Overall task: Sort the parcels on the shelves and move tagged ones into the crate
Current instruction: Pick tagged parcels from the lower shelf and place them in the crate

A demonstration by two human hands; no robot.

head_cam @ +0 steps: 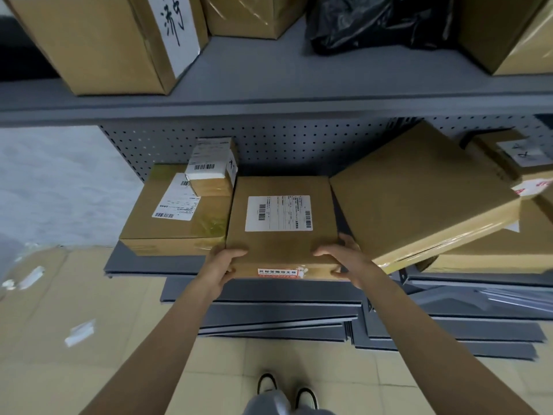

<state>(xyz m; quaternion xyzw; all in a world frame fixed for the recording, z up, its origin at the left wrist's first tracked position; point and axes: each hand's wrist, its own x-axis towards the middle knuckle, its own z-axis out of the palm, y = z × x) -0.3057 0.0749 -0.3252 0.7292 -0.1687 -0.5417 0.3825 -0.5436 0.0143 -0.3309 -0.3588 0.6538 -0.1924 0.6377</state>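
Hands grip the flat brown cardboard parcel with a white barcode label (281,226) at its near corners: left hand (223,266) at 7 o'clock, right hand (347,260) at 5 o'clock, fingers curled on the edges. The parcel lies on the grey metal shelf (143,265), between two other brown boxes.

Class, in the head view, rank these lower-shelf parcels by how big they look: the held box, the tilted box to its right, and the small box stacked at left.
1. Tilted box, though it may sit nearer the camera.
2. Held box.
3. Small box.
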